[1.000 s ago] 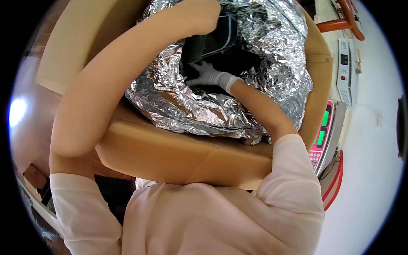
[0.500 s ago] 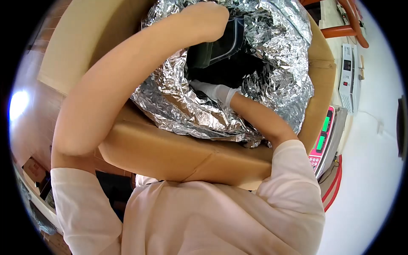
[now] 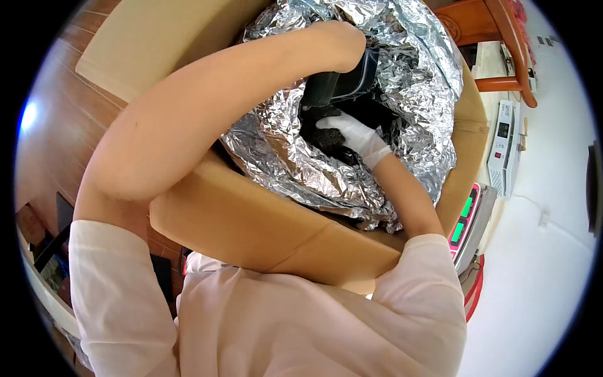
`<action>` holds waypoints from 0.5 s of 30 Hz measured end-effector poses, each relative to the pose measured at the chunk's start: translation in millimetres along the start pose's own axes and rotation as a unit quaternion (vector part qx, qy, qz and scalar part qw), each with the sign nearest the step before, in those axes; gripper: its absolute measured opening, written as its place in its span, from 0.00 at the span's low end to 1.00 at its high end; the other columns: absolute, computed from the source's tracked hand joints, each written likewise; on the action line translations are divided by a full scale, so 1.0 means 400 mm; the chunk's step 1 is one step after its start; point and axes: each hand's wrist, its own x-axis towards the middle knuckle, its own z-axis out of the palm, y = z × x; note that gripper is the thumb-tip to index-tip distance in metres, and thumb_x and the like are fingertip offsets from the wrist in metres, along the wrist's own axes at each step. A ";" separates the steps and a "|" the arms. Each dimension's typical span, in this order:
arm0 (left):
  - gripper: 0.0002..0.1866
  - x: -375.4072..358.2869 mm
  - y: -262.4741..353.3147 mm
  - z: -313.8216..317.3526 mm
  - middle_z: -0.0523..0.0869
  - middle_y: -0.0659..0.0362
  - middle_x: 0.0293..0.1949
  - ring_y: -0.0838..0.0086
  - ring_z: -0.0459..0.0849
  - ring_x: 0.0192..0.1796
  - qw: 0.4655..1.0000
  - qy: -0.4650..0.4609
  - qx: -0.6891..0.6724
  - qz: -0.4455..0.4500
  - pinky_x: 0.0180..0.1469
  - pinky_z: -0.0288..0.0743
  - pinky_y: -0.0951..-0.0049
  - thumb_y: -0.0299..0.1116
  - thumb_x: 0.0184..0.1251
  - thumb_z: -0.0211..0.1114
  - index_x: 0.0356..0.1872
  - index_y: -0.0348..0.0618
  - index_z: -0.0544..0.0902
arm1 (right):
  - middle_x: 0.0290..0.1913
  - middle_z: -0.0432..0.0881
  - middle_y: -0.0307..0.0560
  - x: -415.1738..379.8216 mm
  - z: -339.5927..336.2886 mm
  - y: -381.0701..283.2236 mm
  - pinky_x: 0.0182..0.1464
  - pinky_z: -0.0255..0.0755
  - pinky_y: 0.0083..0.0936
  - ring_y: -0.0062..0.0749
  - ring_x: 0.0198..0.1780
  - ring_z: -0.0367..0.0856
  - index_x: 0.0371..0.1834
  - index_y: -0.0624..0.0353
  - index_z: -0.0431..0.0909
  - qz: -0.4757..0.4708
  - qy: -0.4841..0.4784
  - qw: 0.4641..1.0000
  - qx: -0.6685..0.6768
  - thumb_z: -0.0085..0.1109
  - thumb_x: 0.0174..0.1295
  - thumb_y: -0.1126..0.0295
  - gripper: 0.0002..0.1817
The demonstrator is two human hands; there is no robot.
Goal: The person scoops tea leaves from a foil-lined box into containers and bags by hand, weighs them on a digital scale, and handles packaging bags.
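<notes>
My left arm reaches across from the left, and my left hand [image 3: 353, 45] bends down at a black plastic container [image 3: 358, 78]. Its fingers are hidden behind the wrist; the container sits tilted right under it and looks held. In a white glove, my right hand [image 3: 355, 133] is inside the foil liner [image 3: 414, 113], its fingers curled round a dark, loose-looking clump [image 3: 330, 137]. The kind of that dark stuff cannot be made out. Deep shadow covers the liner's inside just right of the container.
Around the liner stands a large cardboard box [image 3: 270, 226], with a raised flap [image 3: 151, 44] at upper left. A scale with green displays [image 3: 463, 220] is at the right, below a white device [image 3: 502, 141]. A wooden chair [image 3: 502, 38] stands at upper right.
My gloved right hand has come up from the liner's near side and now has a dark clump in its fingers. The view has shifted slightly; the left hand stays at the container.
</notes>
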 end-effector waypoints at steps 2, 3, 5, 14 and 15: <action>0.07 -0.012 0.012 -0.029 0.83 0.42 0.24 0.56 0.85 0.25 0.997 -0.075 -0.013 0.005 0.26 0.80 0.63 0.21 0.48 0.56 0.26 0.29 0.80 | 0.48 0.80 0.41 -0.048 -0.004 -0.027 0.53 0.72 0.25 0.26 0.48 0.78 0.56 0.60 0.73 -0.010 0.030 1.000 -0.003 0.60 0.53 0.75 0.24; 0.07 -0.010 0.015 -0.025 0.83 0.42 0.24 0.56 0.85 0.25 0.997 -0.071 -0.017 0.006 0.26 0.80 0.63 0.21 0.48 0.56 0.26 0.29 0.80 | 0.47 0.81 0.41 -0.073 -0.009 -0.037 0.52 0.73 0.25 0.26 0.47 0.79 0.56 0.60 0.73 -0.011 0.053 0.998 0.007 0.59 0.53 0.74 0.23; 0.06 -0.004 0.018 -0.020 0.82 0.44 0.20 0.61 0.83 0.18 0.990 -0.114 -0.073 -0.044 0.20 0.78 0.66 0.20 0.48 0.54 0.24 0.29 0.80 | 0.46 0.81 0.41 -0.128 -0.006 -0.062 0.51 0.74 0.26 0.26 0.46 0.79 0.55 0.61 0.74 -0.014 0.079 0.997 0.012 0.59 0.53 0.74 0.23; 0.08 -0.001 0.016 0.003 0.83 0.50 0.19 0.65 0.81 0.17 0.970 -0.145 -0.195 -0.026 0.20 0.76 0.67 0.23 0.51 0.52 0.20 0.29 0.78 | 0.53 0.79 0.48 -0.335 0.041 -0.149 0.50 0.74 0.28 0.35 0.48 0.80 0.63 0.58 0.68 -0.146 0.157 0.974 0.067 0.52 0.58 0.69 0.26; 0.08 -0.003 0.024 0.000 0.83 0.51 0.19 0.66 0.81 0.17 0.969 -0.160 -0.188 -0.023 0.21 0.76 0.67 0.23 0.51 0.52 0.22 0.29 0.78 | 0.54 0.79 0.48 -0.346 0.037 -0.152 0.50 0.75 0.28 0.36 0.47 0.80 0.64 0.57 0.66 -0.149 0.170 0.970 0.092 0.52 0.58 0.69 0.27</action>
